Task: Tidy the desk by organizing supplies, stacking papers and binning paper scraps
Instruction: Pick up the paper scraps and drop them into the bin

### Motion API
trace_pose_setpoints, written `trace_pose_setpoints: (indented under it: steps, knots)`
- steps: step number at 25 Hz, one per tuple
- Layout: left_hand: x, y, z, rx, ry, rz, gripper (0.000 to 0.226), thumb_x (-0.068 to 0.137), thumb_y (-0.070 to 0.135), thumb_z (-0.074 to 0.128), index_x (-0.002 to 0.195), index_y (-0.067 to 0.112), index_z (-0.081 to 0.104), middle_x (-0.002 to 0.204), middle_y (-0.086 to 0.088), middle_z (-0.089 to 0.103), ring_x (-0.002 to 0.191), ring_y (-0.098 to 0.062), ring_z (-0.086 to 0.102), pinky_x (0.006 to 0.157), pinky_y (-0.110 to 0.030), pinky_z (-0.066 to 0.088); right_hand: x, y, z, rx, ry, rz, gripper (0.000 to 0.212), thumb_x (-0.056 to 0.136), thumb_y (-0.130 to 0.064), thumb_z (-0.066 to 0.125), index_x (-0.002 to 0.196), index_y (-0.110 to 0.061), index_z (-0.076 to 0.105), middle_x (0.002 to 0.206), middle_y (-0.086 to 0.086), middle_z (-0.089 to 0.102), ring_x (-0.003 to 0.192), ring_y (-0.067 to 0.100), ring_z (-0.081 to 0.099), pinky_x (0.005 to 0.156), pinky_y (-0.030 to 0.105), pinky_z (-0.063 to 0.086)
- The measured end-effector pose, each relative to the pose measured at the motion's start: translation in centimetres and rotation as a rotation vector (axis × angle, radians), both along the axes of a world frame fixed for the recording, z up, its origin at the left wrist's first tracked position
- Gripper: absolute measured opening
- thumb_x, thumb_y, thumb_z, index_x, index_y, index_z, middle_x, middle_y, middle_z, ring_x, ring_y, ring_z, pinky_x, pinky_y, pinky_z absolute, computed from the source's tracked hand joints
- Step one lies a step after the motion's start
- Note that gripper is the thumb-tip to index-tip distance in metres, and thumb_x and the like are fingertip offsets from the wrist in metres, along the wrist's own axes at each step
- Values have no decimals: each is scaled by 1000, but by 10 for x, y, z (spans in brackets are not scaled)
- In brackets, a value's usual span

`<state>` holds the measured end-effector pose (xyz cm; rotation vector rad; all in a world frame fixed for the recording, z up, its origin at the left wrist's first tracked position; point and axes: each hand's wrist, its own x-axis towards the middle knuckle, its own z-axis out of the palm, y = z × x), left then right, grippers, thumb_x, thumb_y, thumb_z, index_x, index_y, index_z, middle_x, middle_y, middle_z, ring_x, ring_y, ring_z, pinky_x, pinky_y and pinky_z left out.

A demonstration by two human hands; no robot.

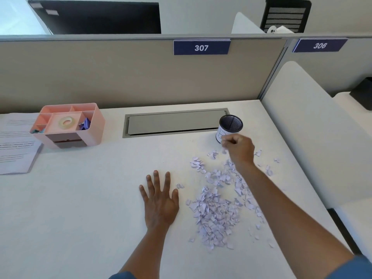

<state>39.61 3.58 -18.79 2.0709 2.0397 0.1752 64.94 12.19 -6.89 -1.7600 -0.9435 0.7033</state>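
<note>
A white desk (80, 208) stands against a beige partition panel (100, 77). The panel carries a blue number plate reading 307 (201, 47); the adjoining panel carries plate 306 (320, 45). A grey cable-tray cover (175, 122) is recessed in the desk. A white rounded side divider (314, 127) bounds the right edge. Behind the partition are a black monitor (100, 18) and a black mesh chair (285, 15). Lighting is bright and even.

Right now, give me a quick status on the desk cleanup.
Left hand flat on desk, empty. Right hand pinching scraps beside mesh cup. Scrap pile mostly unbinned. Path clear.
</note>
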Motion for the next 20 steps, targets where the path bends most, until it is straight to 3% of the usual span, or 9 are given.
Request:
trace_pose_setpoints:
  steps: [2, 6, 10, 12, 14, 17, 20]
  knots:
    - [0, 0, 0, 4, -3, 3, 64, 102, 53, 19, 160, 34, -2, 169, -4, -12, 155, -29, -14, 124, -55, -8, 18, 27, 13, 27, -55, -47, 19, 79, -5, 74, 79, -25, 75, 81, -5, 74, 65, -5, 64, 69, 10, 49]
    - [1, -1, 0, 11, 8, 3, 66, 99, 55, 12, 160, 34, -2, 169, -4, -12, 155, -29, -14, 124, -54, -10, 42, 67, 22, 33, -83, -96, 14, 79, -5, 70, 85, -17, 75, 77, 0, 73, 62, 5, 62, 73, 21, 53]
    - [0, 1, -3, 26, 9, 7, 66, 100, 55, 14, 160, 34, 1, 169, -4, -10, 155, -29, -13, 124, -54, -8, 48, 90, 19, 61, -117, -69, 13, 83, 0, 64, 88, -8, 73, 67, -3, 68, 44, -7, 56, 51, 4, 42]
    - [2, 2, -5, 26, 7, 4, 65, 100, 55, 16, 161, 34, 2, 169, -5, -8, 155, -29, -11, 124, -55, -6, 49, 95, 16, 50, -168, -47, 15, 84, 0, 61, 87, -10, 73, 72, -1, 70, 49, -12, 57, 48, 0, 39]
    - [2, 2, -5, 22, 15, -3, 65, 101, 54, 17, 160, 34, 0, 169, -5, -9, 155, -30, -12, 124, -55, -6, 50, 99, 14, 24, -193, -39, 24, 82, 3, 57, 89, -13, 73, 81, 2, 73, 63, -10, 61, 59, -2, 41]
    - [0, 2, -6, 14, 25, 1, 65, 102, 54, 18, 160, 34, -2, 169, -4, -12, 155, -29, -15, 124, -55, -7, 50, 99, 15, -2, -204, -44, 37, 78, 8, 46, 94, -12, 74, 94, 2, 74, 90, 8, 68, 77, 8, 47]
    - [0, 2, -4, 16, 22, 3, 65, 102, 54, 18, 160, 34, -1, 169, -4, -11, 155, -29, -15, 124, -54, -9, 49, 93, 24, 59, -213, -52, 39, 78, 10, 44, 92, -11, 73, 93, 3, 73, 91, 11, 69, 74, 5, 46]
